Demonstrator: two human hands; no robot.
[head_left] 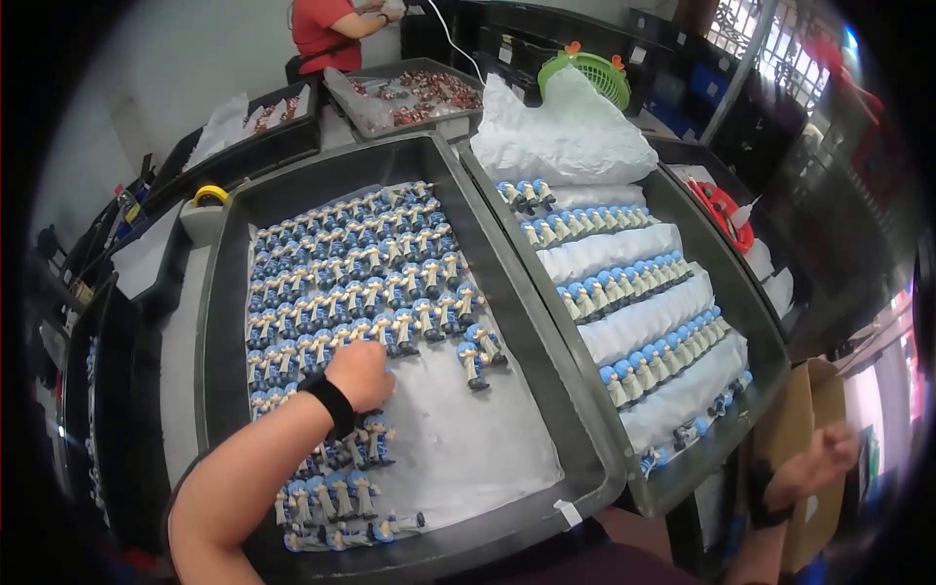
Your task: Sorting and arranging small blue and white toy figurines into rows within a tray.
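My left hand (361, 376), with a black band at the wrist, is closed over the rows in the left tray. Its fingertips are turned away, and what they grip is hidden. Around it stand and lie many small figurines (402, 330) with blue hair and pale clothes, set in rows on a white sheet (468, 444). A small group of figurines (472, 365) sits apart to its right. My right hand (824, 460), also banded, is raised by a cardboard box (801, 409) at the lower right. Blur hides how its fingers are set.
The black left tray (216, 341) touches a second black tray (546, 322), where figurine rows alternate with white padding (639, 341). Behind are a green basket (600, 78), a tray of small reddish parts (375, 122) and a person in red (327, 34). Yellow tape (210, 195) lies left.
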